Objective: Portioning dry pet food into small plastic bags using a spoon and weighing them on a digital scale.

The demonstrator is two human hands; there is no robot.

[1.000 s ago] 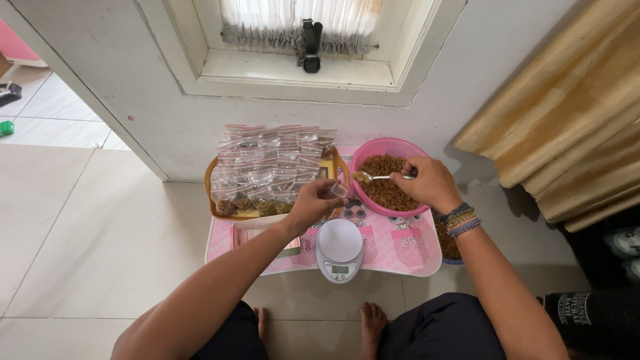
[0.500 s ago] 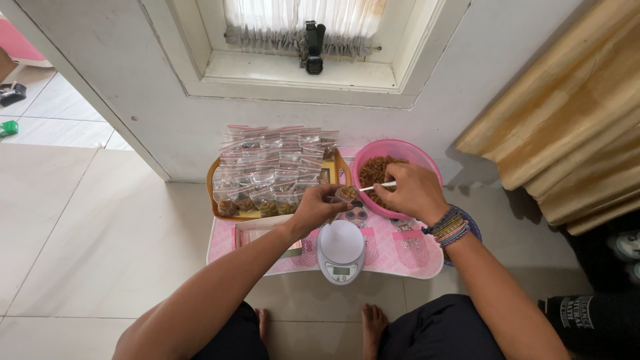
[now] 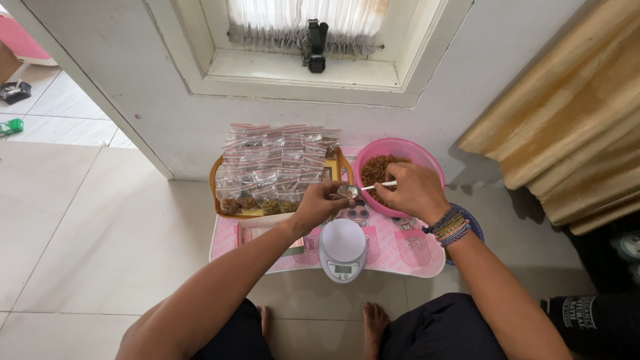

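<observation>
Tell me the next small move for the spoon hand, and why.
Probably tip the metal spoon in the right hand into the small clear plastic bag pinched by the left hand: its bowl sits at the bag's mouth, above the white round scale.

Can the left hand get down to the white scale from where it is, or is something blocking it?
Probably yes. The left hand sits just above and left of the scale, whose round top is bare. Nothing lies between them, though the hand is pinching a small bag at the spoon.

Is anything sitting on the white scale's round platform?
No: the scale is bare on top, and both hands are held beyond it, near the pink bowl.
</observation>
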